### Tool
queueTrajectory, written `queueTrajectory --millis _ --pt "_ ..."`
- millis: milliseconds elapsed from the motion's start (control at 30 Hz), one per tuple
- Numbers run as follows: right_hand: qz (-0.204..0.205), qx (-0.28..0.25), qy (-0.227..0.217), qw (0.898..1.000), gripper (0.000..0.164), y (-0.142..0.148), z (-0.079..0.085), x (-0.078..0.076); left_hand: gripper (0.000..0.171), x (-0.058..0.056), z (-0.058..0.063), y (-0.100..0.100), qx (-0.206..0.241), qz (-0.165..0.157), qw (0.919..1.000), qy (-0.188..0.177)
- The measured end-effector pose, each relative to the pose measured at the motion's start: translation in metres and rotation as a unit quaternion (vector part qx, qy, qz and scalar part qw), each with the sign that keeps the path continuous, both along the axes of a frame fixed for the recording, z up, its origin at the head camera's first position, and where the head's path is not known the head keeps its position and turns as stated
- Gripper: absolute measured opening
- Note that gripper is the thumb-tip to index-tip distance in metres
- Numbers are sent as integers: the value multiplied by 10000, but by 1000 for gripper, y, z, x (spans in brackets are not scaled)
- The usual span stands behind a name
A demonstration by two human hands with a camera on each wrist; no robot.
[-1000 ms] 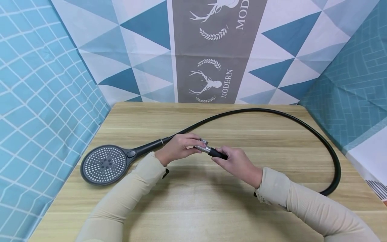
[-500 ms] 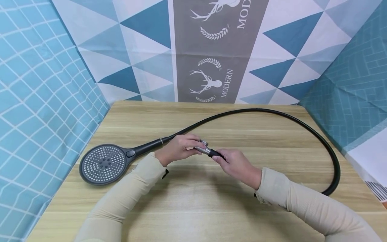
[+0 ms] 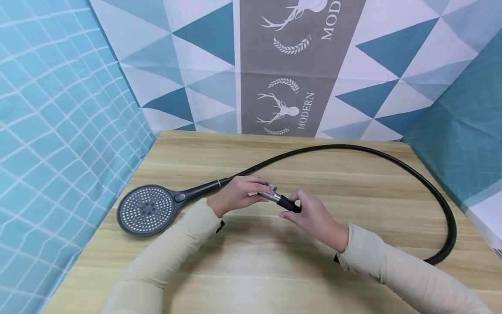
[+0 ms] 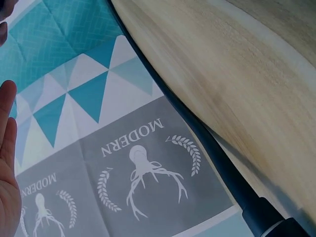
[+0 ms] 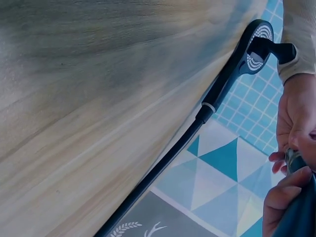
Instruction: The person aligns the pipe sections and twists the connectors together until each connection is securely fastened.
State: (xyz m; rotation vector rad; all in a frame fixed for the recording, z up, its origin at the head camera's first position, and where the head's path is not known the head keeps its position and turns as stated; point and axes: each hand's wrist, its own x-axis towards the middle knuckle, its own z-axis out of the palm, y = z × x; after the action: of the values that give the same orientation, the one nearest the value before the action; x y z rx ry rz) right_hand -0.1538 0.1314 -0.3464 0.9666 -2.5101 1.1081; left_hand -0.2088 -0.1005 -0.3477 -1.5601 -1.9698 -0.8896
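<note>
A bright silver metal fitting [image 3: 270, 197] sits in the fingers of my left hand [image 3: 237, 195], which pinches it over the middle of the table. My right hand [image 3: 315, 216] holds the black sleeve [image 3: 287, 203] of the shower hose right behind the fitting, thumb below and fingers above. In the right wrist view the metal collar [image 5: 295, 160] shows between both hands. The hand shower [image 3: 147, 210] lies at the left, dark grey, its white-dotted spray face up. Only the edge of my left hand [image 4: 7, 182] appears in the left wrist view.
The black hose [image 3: 349, 146] runs from the shower handle along the back of the wooden table [image 3: 251, 279] and loops round on the right. Patterned blue, white and grey sheets [image 3: 208, 65] stand behind and at both sides.
The head view has shifted, so the scene sits farther right. My right fingers have changed their hold on the sleeve, thumb lower, with more of the sleeve showing. My left hand keeps its pinch.
</note>
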Motion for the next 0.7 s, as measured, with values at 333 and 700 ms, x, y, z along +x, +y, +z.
queueTrajectory --millis 333,700 --pt "409 -527 1270 9897 33 7 -10 -7 24 2 0 4 -111 51 9999 -3" --pt "598 -625 1078 9904 24 5 -4 -13 25 1 2 0 -155 222 9996 -3"
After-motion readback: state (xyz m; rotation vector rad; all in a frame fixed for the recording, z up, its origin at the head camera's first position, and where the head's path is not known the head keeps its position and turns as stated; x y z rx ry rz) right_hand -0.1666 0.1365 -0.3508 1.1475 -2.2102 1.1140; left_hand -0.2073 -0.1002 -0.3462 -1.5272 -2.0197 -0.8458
